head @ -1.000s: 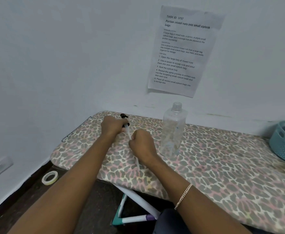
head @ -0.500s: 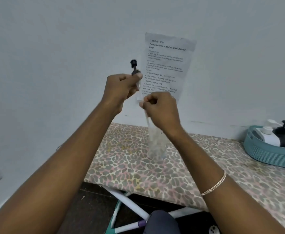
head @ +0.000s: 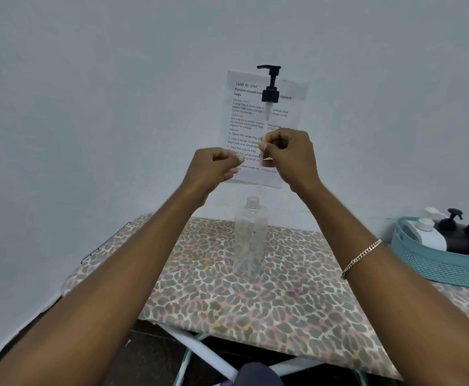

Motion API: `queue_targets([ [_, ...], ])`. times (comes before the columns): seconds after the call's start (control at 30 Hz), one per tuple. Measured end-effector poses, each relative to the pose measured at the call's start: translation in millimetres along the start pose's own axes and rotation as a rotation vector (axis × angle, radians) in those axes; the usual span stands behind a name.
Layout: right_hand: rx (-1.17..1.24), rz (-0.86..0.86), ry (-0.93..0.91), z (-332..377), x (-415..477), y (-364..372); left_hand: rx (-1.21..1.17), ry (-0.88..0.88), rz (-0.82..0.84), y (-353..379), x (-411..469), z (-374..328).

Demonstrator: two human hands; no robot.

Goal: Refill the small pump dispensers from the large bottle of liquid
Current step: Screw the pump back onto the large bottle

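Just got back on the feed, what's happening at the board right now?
The person's right hand pinches the clear dip tube of a black pump head, held upright above the open clear bottle standing on the leopard-print ironing board. The tube's lower end hangs just above the neck. The left hand is curled beside it, apparently holding nothing.

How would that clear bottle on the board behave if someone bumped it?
The clear bottle looks tall, narrow and nearly empty, so it is probably light and apt to tip. It stands on the cloth-covered board, likely a soft footing. Its pump is out, held above in the right hand, so nothing steadies it.
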State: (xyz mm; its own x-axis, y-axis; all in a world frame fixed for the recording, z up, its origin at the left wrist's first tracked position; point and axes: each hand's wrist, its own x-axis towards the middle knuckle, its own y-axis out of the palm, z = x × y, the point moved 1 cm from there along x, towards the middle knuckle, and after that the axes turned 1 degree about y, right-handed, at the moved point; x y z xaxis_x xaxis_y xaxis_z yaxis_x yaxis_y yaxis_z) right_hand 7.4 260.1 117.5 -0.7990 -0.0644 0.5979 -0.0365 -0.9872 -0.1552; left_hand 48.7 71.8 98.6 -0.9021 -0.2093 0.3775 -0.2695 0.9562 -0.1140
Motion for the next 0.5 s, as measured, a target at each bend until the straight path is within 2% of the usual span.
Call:
queue_targets([
  [0.2, 0.043, 0.016, -0.015, -17, 0, 10, 0.027, -0.021, -0.011, 1, 4, 18],
  [0.5, -0.013, 0.038, 0.003, -43, -19, 19, 0.099, -0.023, 0.028, 6, -7, 41],
])
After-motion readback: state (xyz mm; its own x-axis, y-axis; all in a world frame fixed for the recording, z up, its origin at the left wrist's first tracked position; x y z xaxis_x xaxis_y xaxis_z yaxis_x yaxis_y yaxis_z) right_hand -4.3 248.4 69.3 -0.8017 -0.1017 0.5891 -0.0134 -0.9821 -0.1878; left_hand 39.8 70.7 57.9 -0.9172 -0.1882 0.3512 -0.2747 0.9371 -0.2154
